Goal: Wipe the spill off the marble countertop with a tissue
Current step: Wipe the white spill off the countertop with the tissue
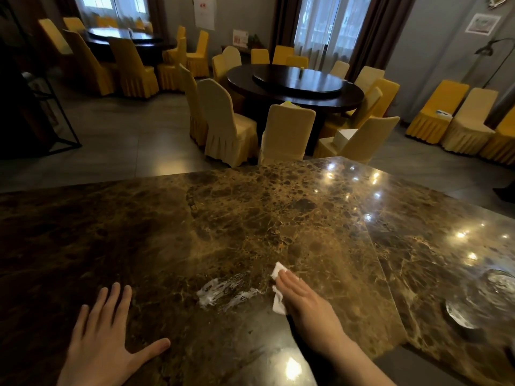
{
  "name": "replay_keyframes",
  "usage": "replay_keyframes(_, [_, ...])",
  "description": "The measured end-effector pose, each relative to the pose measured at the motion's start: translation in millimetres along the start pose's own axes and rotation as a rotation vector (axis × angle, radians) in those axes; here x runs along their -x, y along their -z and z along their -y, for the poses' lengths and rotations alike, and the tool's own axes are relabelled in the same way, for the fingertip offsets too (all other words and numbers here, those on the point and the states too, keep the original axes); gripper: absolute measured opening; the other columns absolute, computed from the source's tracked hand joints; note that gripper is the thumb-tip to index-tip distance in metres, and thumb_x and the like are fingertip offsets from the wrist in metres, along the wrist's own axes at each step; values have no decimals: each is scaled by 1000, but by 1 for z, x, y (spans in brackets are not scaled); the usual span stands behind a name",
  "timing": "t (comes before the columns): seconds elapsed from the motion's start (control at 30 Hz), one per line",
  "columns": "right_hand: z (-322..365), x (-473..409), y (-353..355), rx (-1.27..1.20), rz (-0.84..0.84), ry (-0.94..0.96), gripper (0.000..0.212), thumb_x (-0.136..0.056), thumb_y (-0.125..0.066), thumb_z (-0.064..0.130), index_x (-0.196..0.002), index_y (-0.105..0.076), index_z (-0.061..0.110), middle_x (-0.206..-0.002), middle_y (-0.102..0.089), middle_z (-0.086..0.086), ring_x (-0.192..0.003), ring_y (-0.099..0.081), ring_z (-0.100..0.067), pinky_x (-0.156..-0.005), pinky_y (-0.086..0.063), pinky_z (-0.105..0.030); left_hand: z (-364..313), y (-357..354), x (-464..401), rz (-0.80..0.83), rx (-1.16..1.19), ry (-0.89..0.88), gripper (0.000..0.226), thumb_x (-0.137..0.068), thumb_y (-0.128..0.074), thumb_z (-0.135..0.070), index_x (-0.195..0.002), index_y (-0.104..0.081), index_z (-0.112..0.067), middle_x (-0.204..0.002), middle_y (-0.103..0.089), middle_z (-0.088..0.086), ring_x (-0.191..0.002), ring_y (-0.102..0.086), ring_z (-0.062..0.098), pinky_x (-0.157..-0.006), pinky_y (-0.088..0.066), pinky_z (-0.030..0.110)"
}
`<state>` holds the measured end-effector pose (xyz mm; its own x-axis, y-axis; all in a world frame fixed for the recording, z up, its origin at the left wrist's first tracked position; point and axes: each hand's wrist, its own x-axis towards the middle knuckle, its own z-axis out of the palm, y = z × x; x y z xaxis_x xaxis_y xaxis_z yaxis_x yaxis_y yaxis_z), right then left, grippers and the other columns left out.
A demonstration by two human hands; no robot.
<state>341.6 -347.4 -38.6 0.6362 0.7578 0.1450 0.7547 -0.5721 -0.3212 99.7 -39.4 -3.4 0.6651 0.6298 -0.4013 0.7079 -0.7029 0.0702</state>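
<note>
You're partway in, I'd say, not near done. Your right hand [299, 295] has its grip laid flat, fingers together, pressing the tissue [277, 288] onto the desk [250, 218], with white corners poking out on the spill side of your fingers. The spill [223, 293] sits just beside the tissue, toward your left hand, and it looks like smeared white streaks rather than a puddle, so some wiping seems to have happened, but plenty of wet shows. Your left hand [106, 338] is well apart from the spill on its other side, grip spread wide, palm flat on the marble, holding nothing. What's left, by my guess: sweep the tissue across those streaks, maybe a few passes, till the marble there looks dry.
</note>
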Motion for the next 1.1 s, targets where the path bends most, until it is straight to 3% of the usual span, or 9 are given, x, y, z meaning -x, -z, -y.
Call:
replay_keyframes(0.07, [-15,-23,5,-2,-20,-92,51,-107,-44,24,-155,-31,29,-161,-19,16,-150,-14,-5,-121,-13,-21,0,0,0,9,-2,3,151,-30,8,-115,-147,39,-25,-161,40,-2,-153,32,18,-131,13,49])
replay_keyframes(0.23, [0,-64,-6,4,-19,-282,52,-109,-33,19,-158,-19,13,-167,-12,-6,-154,-4,-20,-123,-6,-32,0,0,1,1,-8,-6,150,-30,9,-115,-147,39,-25,-159,40,-2,-154,30,19,-131,12,49])
replay_keyframes(0.33, [15,-34,-14,-49,-24,-183,53,-108,-37,22,-158,-20,21,-166,-10,3,-153,-3,-16,-122,-11,-29,1,-1,0,-12,-8,-13,150,-30,9,-115,-147,39,-25,-160,40,-1,-154,30,19,-131,11,49])
replay_keyframes(0.47, [23,21,-17,7,-12,-2,56,-101,-53,26,-154,-35,23,-161,-26,8,-150,-20,-12,-119,-26,-38,1,-2,-2,6,-19,-9,150,-30,10,-115,-146,41,-24,-159,41,0,-153,32,20,-131,12,50])
replay_keyframes(0.6, [-2,-23,-3,4,5,-67,52,-107,-42,26,-157,-27,26,-164,-16,11,-152,-9,-9,-123,-8,-24,2,-3,-4,7,-35,-3,150,-29,12,-114,-144,44,-24,-157,44,1,-151,35,19,-131,13,50])
replay_keyframes(0.7, [3,-65,-3,-2,23,-183,53,-107,-38,16,-158,-22,16,-167,-14,-3,-154,-7,-20,-124,-7,-32,3,-4,-3,-5,-25,-15,150,-31,9,-115,-146,42,-24,-158,44,0,-152,33,20,-131,13,50])
replay_keyframes(0.77, [13,-67,-7,-5,4,-211,54,-107,-38,14,-158,-21,14,-167,-12,-6,-154,-5,-21,-122,-4,-31,4,-5,-3,-12,-27,-14,150,-33,7,-116,-147,41,-25,-159,43,-1,-153,33,20,-131,13,50])
replay_keyframes(0.93, [42,-6,-22,-59,25,-2,56,-105,-40,23,-158,-22,25,-164,-8,13,-153,0,-7,-124,-4,-29,8,-15,-6,-56,-15,-20,147,-38,3,-116,-148,40,-25,-161,42,-1,-152,35,19,-131,14,49])
replay_keyframes(1.1, [52,2,-27,-15,72,80,58,-104,-39,28,-158,-17,29,-164,-6,14,-150,10,0,-125,-5,-34,12,-21,-8,-103,-13,-36,146,-43,-1,-117,-150,38,-25,-163,40,-1,-151,36,19,-130,15,49])
